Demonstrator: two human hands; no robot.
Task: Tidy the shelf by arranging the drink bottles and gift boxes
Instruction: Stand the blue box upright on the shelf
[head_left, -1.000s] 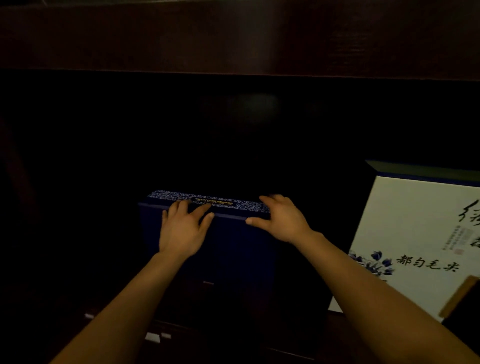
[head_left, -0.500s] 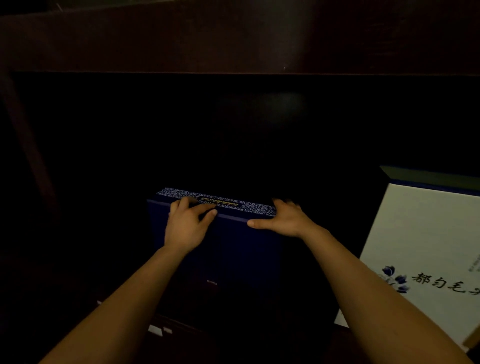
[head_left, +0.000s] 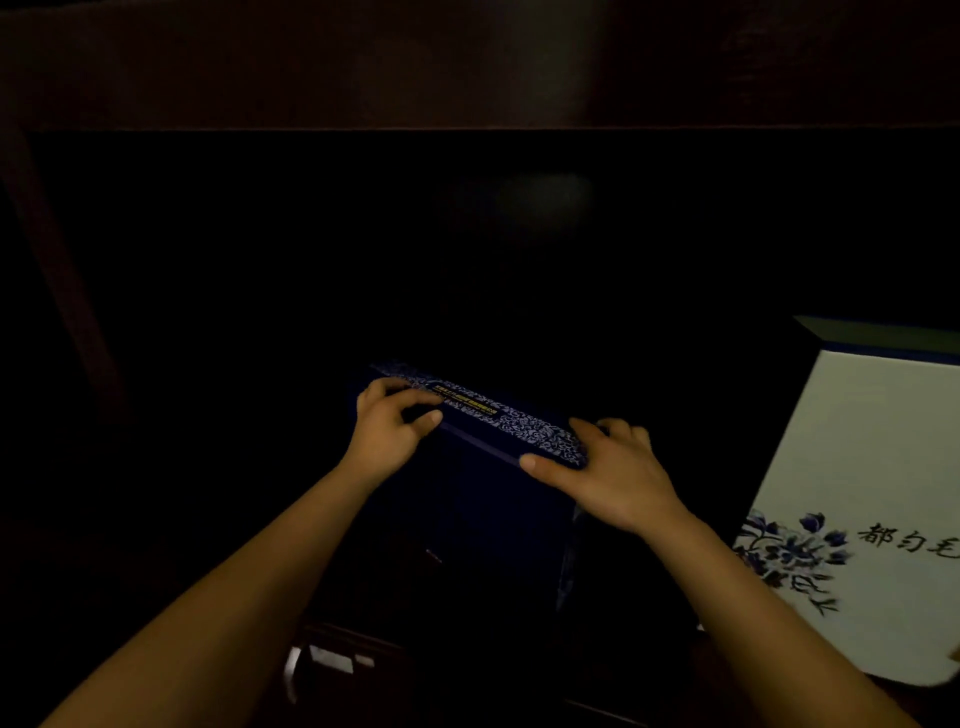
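A dark blue gift box (head_left: 488, 519) stands upright in the unlit shelf compartment; its narrow top carries a white-and-blue floral pattern with a gold label. My left hand (head_left: 387, 431) grips the top's left end, fingers curled over it and thumb on the front. At the right end, my right hand (head_left: 610, 473) holds the corner with fingers over the top and thumb along the front edge. The box top runs slanted, its right end closer to me. To the right stands a white gift box (head_left: 872, 499) with blue flowers and black characters.
The dark wooden shelf board (head_left: 467, 67) spans the top of the view. A wooden upright (head_left: 57, 291) borders the compartment on the left. Small white tags (head_left: 332, 660) sit on the front ledge below the blue box. The compartment's interior is too dark to read.
The blue box has turned, so its right end now lies nearer me and its top runs diagonally. Both hands stayed on its top corners and moved with it.
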